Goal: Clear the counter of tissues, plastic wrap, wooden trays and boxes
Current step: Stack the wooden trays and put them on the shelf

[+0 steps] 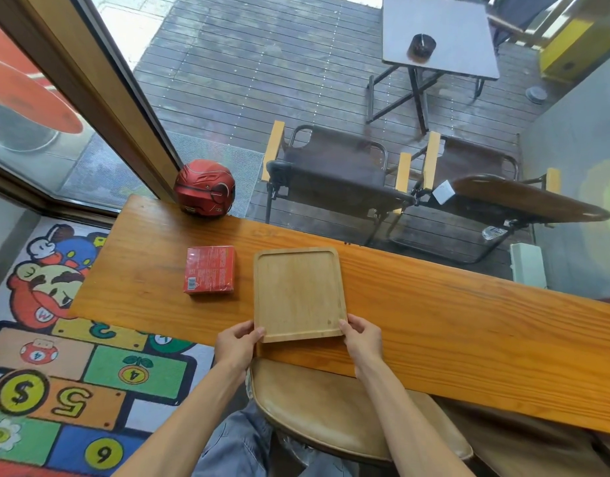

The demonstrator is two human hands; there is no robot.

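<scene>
From the head view, both hands grip the near end of the wooden tray, which lies flat on the counter with its near edge just short of the counter's front edge. The left hand pinches the near-left corner, fingers curled closed over the rim; the right hand does the same at the near-right corner, thumb on top and the other fingers hidden under the tray. Holding the two near corners looks like the way to keep the tray level while lifting or sliding it off toward the body. A red box sits just beside the tray on its left, apart from it and not yet collected; no tissues or plastic wrap show on the counter. A red helmet rests at the far-left end against the window frame. The counter is a long orange-brown plank facing glass; below the tray stands a wooden stool, a cartoon rug covers the floor to the left, and beyond the glass lie dark decking, folding chairs and a small table.
</scene>
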